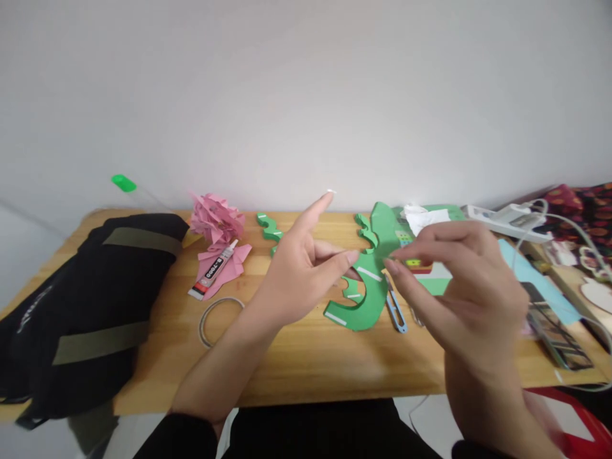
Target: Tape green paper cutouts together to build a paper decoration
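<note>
My left hand is raised over the table with its index finger pointing up; a tiny white bit shows at that fingertip. Its thumb presses toward the other fingers, and anything between them is hidden. To the right, my right hand pinches thumb and index finger together; what they hold is too small to make out. Under and between the hands lies a curved green foam piece with white tape strips on it. Smaller wavy green pieces lie at the left and behind. A blue cutter rests beside the large piece.
A tape roll, a glue tube on pink scraps and a pink paper flower are at left, by a black bag. At right are a phone, light-blue paper, crumpled white paper and a power strip.
</note>
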`<act>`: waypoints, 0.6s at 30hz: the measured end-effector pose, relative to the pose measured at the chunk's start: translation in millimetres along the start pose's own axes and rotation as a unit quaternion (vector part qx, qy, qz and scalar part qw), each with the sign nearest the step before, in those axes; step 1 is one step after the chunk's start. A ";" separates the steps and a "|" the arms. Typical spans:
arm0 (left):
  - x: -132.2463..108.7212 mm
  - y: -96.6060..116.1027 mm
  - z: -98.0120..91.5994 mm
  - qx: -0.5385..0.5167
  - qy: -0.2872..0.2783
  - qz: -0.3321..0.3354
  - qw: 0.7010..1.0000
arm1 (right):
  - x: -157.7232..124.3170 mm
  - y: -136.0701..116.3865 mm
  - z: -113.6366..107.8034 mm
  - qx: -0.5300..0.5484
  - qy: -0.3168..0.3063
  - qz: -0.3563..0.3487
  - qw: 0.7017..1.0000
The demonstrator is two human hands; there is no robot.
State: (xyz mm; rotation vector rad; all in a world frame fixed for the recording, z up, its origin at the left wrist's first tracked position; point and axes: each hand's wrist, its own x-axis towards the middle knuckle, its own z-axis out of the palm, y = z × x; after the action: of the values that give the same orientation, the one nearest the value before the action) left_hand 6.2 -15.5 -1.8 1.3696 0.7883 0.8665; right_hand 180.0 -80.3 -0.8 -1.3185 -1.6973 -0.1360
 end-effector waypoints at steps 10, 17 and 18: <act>-3.2 2.7 -2.1 0.015 -0.009 -0.008 1.000 | 10.2 5.6 -6.3 -0.081 -0.160 -0.192 0.965; -4.5 3.4 -1.1 -0.003 0.004 -0.005 1.000 | 12.7 1.6 -6.3 -0.054 -0.172 -0.182 0.967; -4.5 3.5 -1.2 -0.013 0.009 -0.003 1.000 | 12.9 1.6 -6.4 -0.050 -0.176 -0.180 0.967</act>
State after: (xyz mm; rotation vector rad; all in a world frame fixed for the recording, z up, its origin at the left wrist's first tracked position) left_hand 2.8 -18.9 1.5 1.3375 0.7924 0.8822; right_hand 185.5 -74.4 11.3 -1.1412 -2.2527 -0.2078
